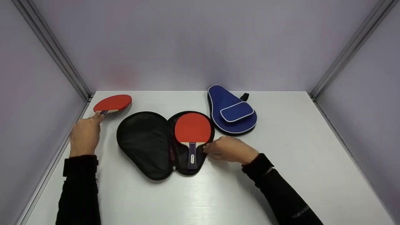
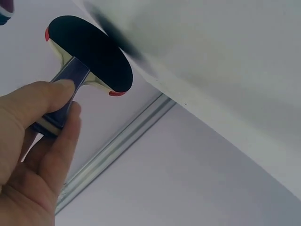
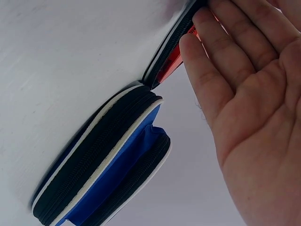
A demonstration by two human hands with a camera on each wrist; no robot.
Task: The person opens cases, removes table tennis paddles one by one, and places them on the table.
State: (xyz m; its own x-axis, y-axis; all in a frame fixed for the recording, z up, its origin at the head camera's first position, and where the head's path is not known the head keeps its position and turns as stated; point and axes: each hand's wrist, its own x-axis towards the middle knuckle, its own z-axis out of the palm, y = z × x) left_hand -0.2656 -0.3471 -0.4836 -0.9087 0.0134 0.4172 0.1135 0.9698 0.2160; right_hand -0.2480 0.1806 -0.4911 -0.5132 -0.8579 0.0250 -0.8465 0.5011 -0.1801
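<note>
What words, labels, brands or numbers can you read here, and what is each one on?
Nothing is legible.
Pale mark on the handle of the paddle lying in the open case: too small to read.
Dark marking on its red face, right wrist view: too small and blurred to read.
</note>
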